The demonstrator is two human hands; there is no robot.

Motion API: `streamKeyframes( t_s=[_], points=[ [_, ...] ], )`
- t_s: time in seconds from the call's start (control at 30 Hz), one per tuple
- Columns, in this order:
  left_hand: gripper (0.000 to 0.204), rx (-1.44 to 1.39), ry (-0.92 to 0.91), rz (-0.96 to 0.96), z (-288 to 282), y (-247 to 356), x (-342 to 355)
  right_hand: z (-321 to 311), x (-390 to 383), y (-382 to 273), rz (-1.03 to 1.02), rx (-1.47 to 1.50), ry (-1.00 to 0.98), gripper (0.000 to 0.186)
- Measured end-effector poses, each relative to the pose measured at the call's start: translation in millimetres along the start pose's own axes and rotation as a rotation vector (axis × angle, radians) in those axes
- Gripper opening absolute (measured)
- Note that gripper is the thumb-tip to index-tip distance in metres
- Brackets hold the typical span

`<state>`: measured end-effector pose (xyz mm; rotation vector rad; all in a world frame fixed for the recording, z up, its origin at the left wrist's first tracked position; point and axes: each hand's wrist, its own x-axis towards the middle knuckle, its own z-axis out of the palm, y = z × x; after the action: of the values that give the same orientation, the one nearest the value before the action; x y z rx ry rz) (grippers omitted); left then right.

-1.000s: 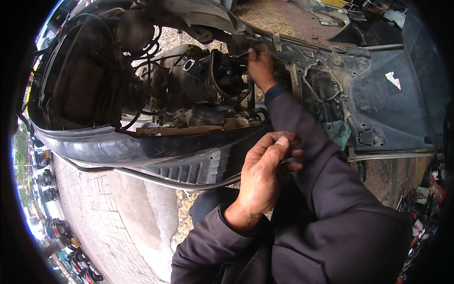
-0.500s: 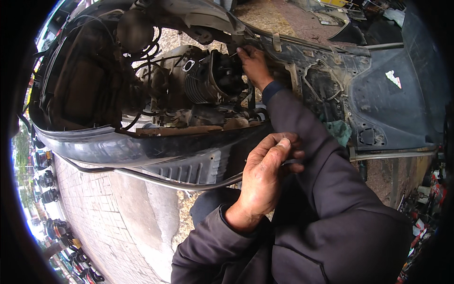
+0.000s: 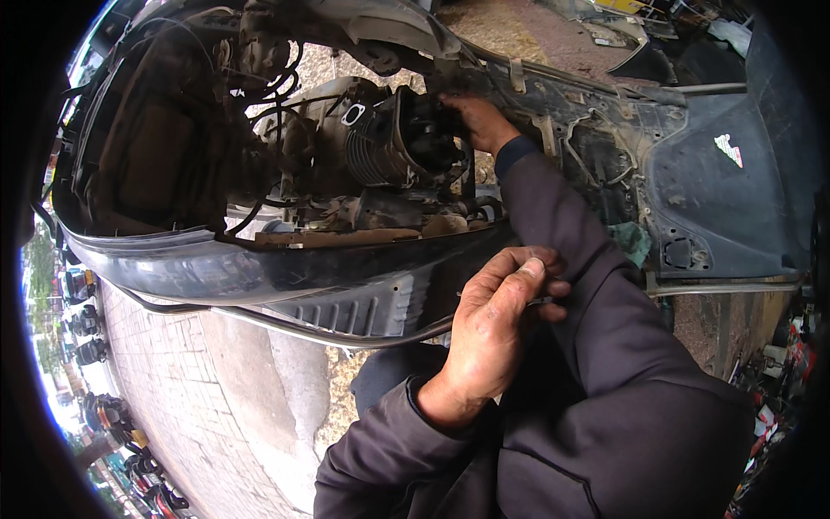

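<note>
My left hand (image 3: 501, 320) is closed in front of my body, thumb against curled fingers. A small dark piece shows between its fingers, too little of it to name. At the end of the engine cylinder head (image 3: 428, 143) is my right hand (image 3: 478, 123), its fingers drawn together in shadow at the dark opening. Whatever they grip, if anything, is hidden. The engine (image 3: 372, 151) has a finned cylinder and a pale oval port (image 3: 354, 113). It sits inside the dark body shell (image 3: 285, 268) of a scooter.
To the right extends a grey plastic panel (image 3: 718, 190) with a white sticker and a green rag (image 3: 629, 244) by it. A metal rail (image 3: 380, 342) runs along the shell's near side. Black hoses (image 3: 277, 112) hang left of the engine. Paving (image 3: 173, 372) lies at lower left.
The view has shifted slightly, so shell and engine sit a little differently. My right hand's fingers have gone deeper into shadow beside the cylinder head. My left hand keeps its closed shape.
</note>
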<state>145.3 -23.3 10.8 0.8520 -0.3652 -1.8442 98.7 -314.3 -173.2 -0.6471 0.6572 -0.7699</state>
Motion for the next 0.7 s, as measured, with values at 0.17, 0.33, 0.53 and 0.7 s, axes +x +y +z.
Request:
streamKeyframes(
  t_s=[0.17,0.33,0.53,0.7],
  points=[
    [0.033,-0.014,0.003,0.002,-2,1,0,-22,15,17,-0.744,-1.198,0.048,0.032],
    [0.033,-0.016,-0.003,0.002,-1,1,0,-28,25,19,-0.456,-0.619,0.007,0.035],
    [0.034,-0.022,-0.012,-0.004,-1,0,0,-16,16,13,-0.384,-0.449,0.133,0.032],
    [0.034,-0.035,-0.023,0.019,-2,0,0,-12,7,10,-0.431,-0.254,0.228,0.024]
  ],
)
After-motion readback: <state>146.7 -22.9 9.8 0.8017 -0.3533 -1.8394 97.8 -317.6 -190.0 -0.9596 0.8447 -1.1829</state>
